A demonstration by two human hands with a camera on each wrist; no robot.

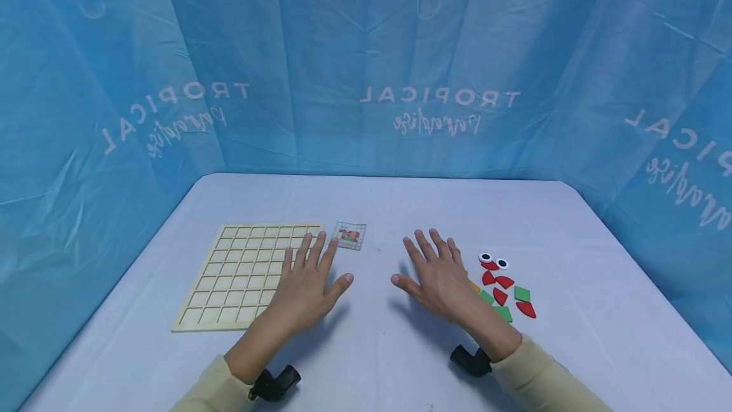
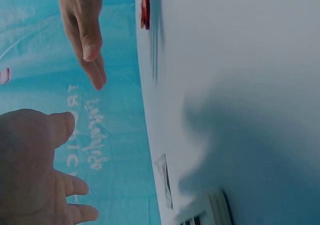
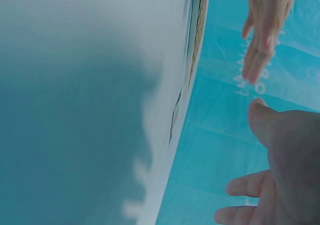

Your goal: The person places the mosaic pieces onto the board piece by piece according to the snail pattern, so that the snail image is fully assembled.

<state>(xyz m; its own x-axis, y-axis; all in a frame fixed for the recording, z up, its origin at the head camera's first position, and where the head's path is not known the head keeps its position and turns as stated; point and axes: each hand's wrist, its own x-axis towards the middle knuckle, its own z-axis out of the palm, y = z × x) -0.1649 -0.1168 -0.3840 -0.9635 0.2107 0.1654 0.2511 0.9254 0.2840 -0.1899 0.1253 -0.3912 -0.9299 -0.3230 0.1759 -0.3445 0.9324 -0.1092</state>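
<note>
Behind the board [image 1: 222, 283], curtain [image 1: 320, 30]: blue, with pale lettering.
Worktop [image 1: 606, 266]: beneath the board, white.
Board: gridded, its visible cells [image 1: 235, 298] bare.
Left hand [image 1: 309, 288]: raised over the board's right edge, fingers straight and apart, holding nothing.
Right hand [image 1: 440, 278]: raised well right of the board, fingers likewise straight, holding nothing.
Card [image 1: 349, 236]: just beside the board's far right corner, printed with a small figure.
Pieces [image 1: 523, 295]: farther right of the board, red, green and eye-like; all those seen lie off it, so the work looks unstarted.

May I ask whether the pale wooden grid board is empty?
Empty where visible: the board shows bare squares; the left hand hides some.
</note>
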